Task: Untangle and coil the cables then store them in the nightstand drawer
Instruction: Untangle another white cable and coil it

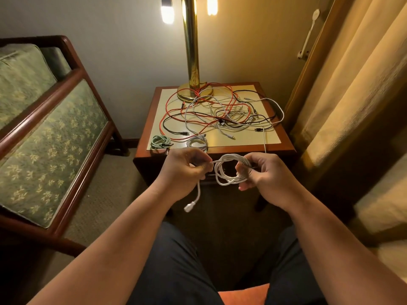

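Half-wound white cable held in both hands just in front of the nightstand.

The white cable (231,170) is a braided loop of several turns, in the air before the front edge of the nightstand (282,149). The right grip (264,172) pinches the loop's right side with curled fingers. The left grip (187,166) pinches the loose strand, and the plug end (190,205) hangs below it. On the tabletop (248,137) a tangle (222,111) of red, black and pale cables spreads to its right edge. At its front left corner a green coil (159,142) and a pale coil (197,143) lie side by side. An armchair (44,128) stands left of the nightstand and a curtain (352,84) close on its right.
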### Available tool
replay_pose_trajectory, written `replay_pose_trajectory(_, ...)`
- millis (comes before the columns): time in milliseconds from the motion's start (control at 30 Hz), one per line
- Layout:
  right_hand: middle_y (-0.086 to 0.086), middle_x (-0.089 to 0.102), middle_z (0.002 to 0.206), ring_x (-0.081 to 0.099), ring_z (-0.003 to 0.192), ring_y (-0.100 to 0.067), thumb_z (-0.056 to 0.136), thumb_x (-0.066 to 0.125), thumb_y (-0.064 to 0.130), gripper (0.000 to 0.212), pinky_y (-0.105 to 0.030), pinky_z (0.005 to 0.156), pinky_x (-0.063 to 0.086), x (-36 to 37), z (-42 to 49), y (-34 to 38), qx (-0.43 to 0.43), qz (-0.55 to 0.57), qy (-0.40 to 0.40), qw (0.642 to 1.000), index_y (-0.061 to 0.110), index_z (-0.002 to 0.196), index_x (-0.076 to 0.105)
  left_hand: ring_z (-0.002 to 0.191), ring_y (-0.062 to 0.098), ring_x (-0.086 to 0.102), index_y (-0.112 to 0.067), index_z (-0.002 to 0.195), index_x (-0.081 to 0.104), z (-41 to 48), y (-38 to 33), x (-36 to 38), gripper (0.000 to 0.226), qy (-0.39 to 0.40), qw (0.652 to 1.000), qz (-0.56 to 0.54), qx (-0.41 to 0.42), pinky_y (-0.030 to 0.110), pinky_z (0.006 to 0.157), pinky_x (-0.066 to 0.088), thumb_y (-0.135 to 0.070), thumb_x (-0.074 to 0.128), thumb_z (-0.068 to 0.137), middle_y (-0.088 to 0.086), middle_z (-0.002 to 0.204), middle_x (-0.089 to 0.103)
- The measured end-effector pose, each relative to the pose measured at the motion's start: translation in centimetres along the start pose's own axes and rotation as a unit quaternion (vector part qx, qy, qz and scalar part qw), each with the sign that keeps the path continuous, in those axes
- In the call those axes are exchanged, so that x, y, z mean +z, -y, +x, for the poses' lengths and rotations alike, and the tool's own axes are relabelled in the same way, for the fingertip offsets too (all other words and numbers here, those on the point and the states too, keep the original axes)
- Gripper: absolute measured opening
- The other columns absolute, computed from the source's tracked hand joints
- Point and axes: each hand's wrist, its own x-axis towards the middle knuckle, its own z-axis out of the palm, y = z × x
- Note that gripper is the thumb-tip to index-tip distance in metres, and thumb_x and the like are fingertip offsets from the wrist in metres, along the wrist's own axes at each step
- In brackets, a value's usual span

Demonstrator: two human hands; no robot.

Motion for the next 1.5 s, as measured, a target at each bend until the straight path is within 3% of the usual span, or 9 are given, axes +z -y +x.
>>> replay_pose_trajectory(133, -0.006, 0.073, 0.089, 0.074, 0.080, -0.023, 0.097, 0.064, 0.016, 0.012, -0.036, 0.073, 0.063, 0.4, -0.4, 0.2, 0.045, 0.182, 0.030, 0.982, 0.009, 0.104, 0.071, 0.085, 0.018, 0.074, -0.021, 0.090, 0.080, -0.1, 0.6, 0.9, 0.006, -0.024, 0.998, -0.038, -0.033, 0.041, 0.079, 0.064, -0.015, 0.078, 0.088, -0.002, 0.089, 0.076)
replay_pose_trajectory(400, -0.011, 0.076, 0.093, 0.076, 0.086, -0.027, 0.096, 0.066, 0.013, 0.015, -0.038, 0.072, 0.065, 2.2, -0.5, 0.2, 0.058, 0.275, -0.023, 0.959, 0.004, 0.107, 0.070, 0.082, 0.029, 0.077, 0.002, 0.101, 0.073, -0.7, -0.7, 1.7, 0.027, -0.026, 0.942, -0.292, -0.161, 0.035, 0.072, 0.063, -0.023, 0.073, 0.091, 0.021, 0.091, 0.077)
replay_pose_trajectory(567, -0.009, 0.075, 0.095, 0.076, 0.089, -0.024, 0.097, 0.065, 0.018, 0.015, -0.038, 0.071, 0.065, 2.3, -0.6, 0.2, 0.035, 0.206, -0.019, 0.978, 0.007, 0.107, 0.072, 0.080, 0.027, 0.078, 0.000, 0.103, 0.072, -0.7, -1.2, 1.2, 0.031, 0.004, 0.961, -0.231, -0.154, 0.033, 0.068, 0.063, -0.008, 0.086, 0.076, 0.019, 0.092, 0.076)
replay_pose_trajectory(733, -0.011, 0.074, 0.095, 0.075, 0.088, -0.022, 0.099, 0.064, 0.017, 0.013, -0.037, 0.073, 0.064, 2.9, -0.8, -0.7, 0.021, 0.162, -0.031, 0.986, 0.007, 0.103, 0.071, 0.083, 0.028, 0.078, -0.008, 0.113, 0.067, -1.0, -1.6, 1.5, 0.034, 0.060, 0.964, -0.187, -0.178, 0.042, 0.079, 0.064, -0.002, 0.080, 0.082, 0.020, 0.095, 0.076)
replay_pose_trajectory(867, -0.002, 0.074, 0.097, 0.073, 0.094, -0.016, 0.100, 0.064, 0.020, 0.012, -0.035, 0.081, 0.063, 2.9, -0.5, -1.3, -0.014, 0.097, -0.059, 0.993, 0.014, 0.106, 0.071, 0.091, 0.034, 0.076, -0.009, 0.128, 0.058, -0.7, -1.4, 1.5, 0.052, 0.062, 0.938, -0.284, -0.191, 0.046, 0.082, 0.062, 0.004, 0.077, 0.082, 0.027, 0.105, 0.073)
replay_pose_trajectory(1033, 0.002, 0.073, 0.100, 0.070, 0.097, -0.012, 0.101, 0.063, 0.023, 0.013, -0.038, 0.087, 0.060, 3.5, -0.4, -1.8, -0.028, 0.065, -0.075, 0.995, 0.019, 0.112, 0.069, 0.097, 0.031, 0.070, -0.010, 0.119, 0.067, -0.8, -1.6, 1.6, 0.053, 0.122, 0.906, -0.351, -0.202, 0.039, 0.084, 0.051, -0.006, 0.080, 0.067, 0.021, 0.109, 0.075)
replay_pose_trajectory(1167, 0.002, 0.074, 0.099, 0.071, 0.097, -0.009, 0.099, 0.065, 0.013, 0.012, -0.033, 0.087, 0.060, 4.0, -0.8, -1.3, -0.025, 0.099, -0.079, 0.992, 0.016, 0.109, 0.070, 0.083, 0.017, 0.068, -0.001, 0.130, 0.063, -0.7, -1.4, 1.2, 0.054, 0.209, 0.879, -0.385, -0.186, 0.024, 0.064, 0.053, -0.010, 0.073, 0.078, 0.010, 0.098, 0.071)
replay_pose_trajectory(1267, 0.001, 0.074, 0.096, 0.072, 0.095, -0.012, 0.099, 0.063, 0.012, 0.008, -0.038, 0.088, 0.061, 4.3, -0.8, -1.0, -0.011, 0.102, -0.077, 0.992, 0.014, 0.104, 0.069, 0.073, 0.015, 0.066, -0.007, 0.121, 0.064, -0.6, -1.5, 1.7, 0.054, 0.148, 0.894, -0.378, -0.188, 0.025, 0.060, 0.051, -0.003, 0.068, 0.067, 0.004, 0.083, 0.067)
replay_pose_trajectory(1500, -0.003, 0.073, 0.096, 0.074, 0.093, -0.015, 0.098, 0.066, 0.012, 0.004, -0.039, 0.085, 0.063, 4.8, -0.7, -0.6, -0.028, 0.096, -0.085, 0.991, 0.012, 0.102, 0.066, 0.099, 0.023, 0.072, -0.015, 0.107, 0.066, -0.7, -0.7, 2.5, 0.038, -0.047, 0.965, -0.227, -0.125, 0.038, 0.085, 0.061, 0.006, 0.074, 0.075, 0.010, 0.101, 0.073)
